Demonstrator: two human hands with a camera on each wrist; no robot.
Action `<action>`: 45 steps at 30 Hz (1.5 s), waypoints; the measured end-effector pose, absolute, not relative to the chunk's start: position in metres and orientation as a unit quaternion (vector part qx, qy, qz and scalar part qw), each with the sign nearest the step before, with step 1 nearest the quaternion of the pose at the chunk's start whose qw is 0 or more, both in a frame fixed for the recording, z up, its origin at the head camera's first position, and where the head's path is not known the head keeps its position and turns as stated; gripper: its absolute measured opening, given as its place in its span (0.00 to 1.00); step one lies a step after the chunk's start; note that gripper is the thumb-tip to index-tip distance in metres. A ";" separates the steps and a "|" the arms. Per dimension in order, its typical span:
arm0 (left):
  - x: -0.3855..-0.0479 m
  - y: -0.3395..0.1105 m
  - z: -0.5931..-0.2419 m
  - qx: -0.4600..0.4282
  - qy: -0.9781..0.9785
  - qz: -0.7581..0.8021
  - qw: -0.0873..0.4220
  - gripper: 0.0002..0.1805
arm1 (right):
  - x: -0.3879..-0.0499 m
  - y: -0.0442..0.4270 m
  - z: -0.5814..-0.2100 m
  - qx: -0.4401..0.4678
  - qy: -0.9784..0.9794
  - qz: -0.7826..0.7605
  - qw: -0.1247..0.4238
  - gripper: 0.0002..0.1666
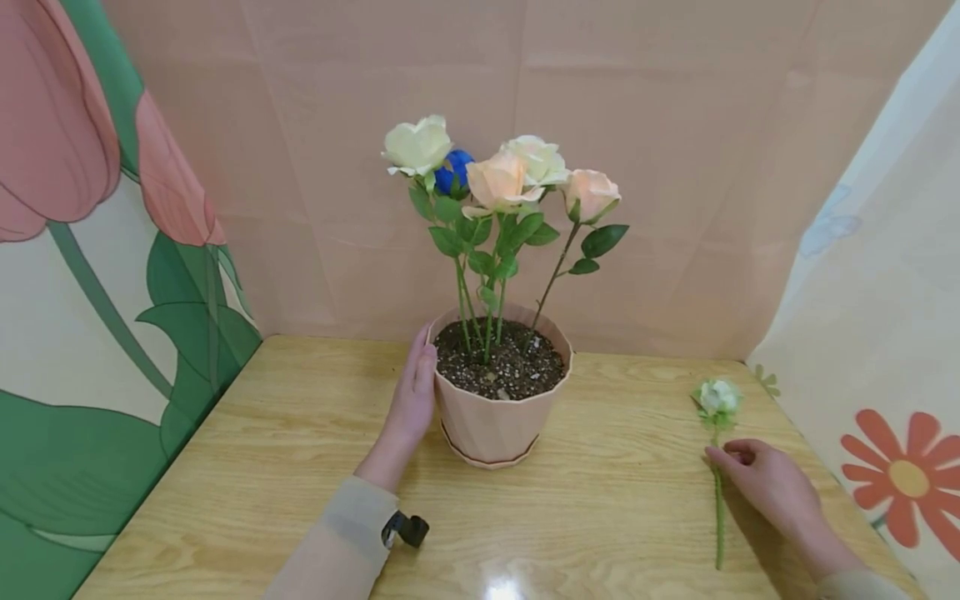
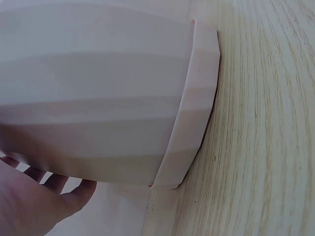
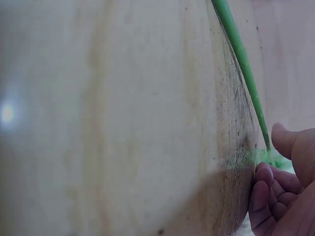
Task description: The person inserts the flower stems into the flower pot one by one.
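Observation:
A pink faceted flowerpot of dark soil stands on a matching saucer. Against its left side rests my left hand, its extended fingers touching the wall. Planted in the soil are two cream roses, two peach roses and a blue flower. At the right, a small white flower lies with its green stem along the table. My right hand holds that stem, thumb across it and other fingers curled on the opposite side.
The wooden table meets a plain pinkish backdrop behind the pot. A tulip-printed sheet borders it on the left, and a sheet with a red printed flower on the right.

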State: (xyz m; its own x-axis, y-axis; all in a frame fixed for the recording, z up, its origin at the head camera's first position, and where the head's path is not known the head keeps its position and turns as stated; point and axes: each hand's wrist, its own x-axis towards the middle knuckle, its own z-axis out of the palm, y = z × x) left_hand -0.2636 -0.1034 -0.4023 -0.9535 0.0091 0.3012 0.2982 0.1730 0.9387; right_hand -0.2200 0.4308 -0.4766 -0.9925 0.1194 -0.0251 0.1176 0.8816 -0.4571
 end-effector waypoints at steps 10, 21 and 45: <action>-0.265 -0.102 -0.402 -0.092 -0.765 -0.627 0.117 0.36 | -0.223 0.431 -0.477 -0.063 -0.969 0.237 0.001 0.41; -0.264 -0.102 -0.401 -0.096 -0.765 -0.627 0.115 0.36 | -0.223 0.429 -0.475 -0.084 -0.966 0.246 -0.006 0.28; -0.264 -0.102 -0.403 -0.108 -0.758 -0.632 0.123 0.36 | -0.219 0.421 -0.441 -0.070 -0.940 0.332 0.026 0.37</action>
